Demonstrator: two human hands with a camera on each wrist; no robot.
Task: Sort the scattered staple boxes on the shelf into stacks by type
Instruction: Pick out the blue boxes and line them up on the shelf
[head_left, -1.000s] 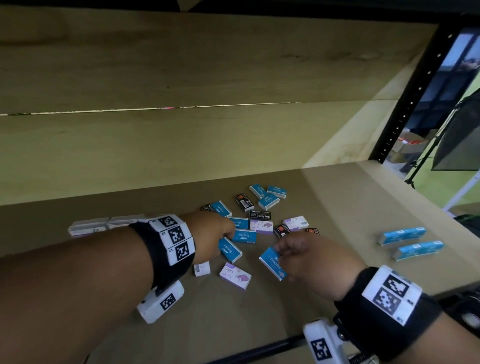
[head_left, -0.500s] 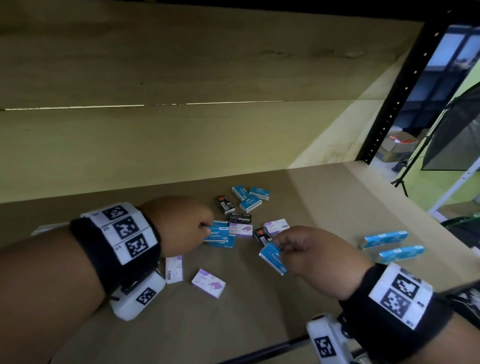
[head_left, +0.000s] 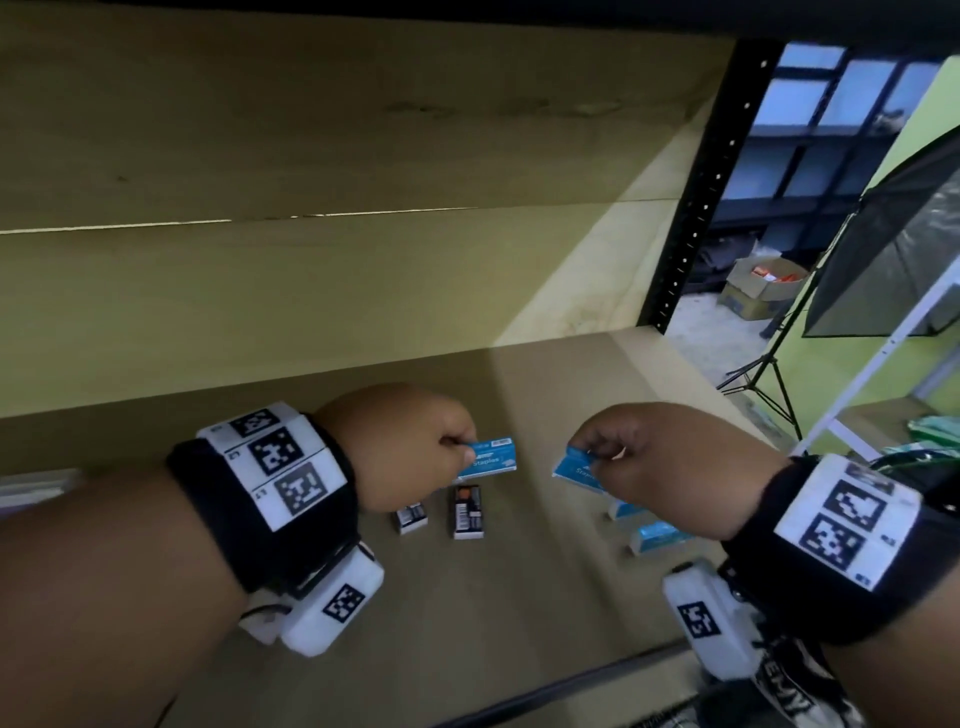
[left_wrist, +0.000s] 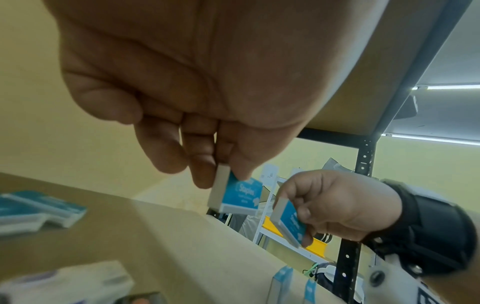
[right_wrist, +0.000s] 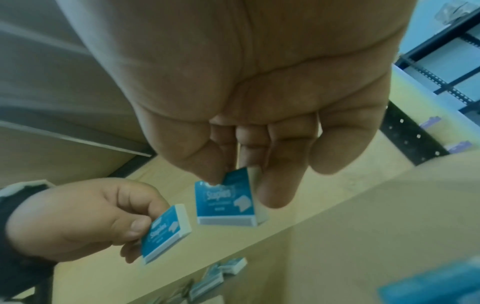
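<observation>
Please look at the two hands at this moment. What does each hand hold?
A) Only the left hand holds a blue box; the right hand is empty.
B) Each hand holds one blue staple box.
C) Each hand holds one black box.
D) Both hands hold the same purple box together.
B: the left hand pinches one blue staple box, and the right hand pinches another blue staple box, both lifted above the shelf.

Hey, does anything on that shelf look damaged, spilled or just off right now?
Nothing looks damaged or spilled. The left hand and right hand each pinch an intact blue staple box above the shelf; unsorted boxes, like the black box, lie scattered.
</observation>
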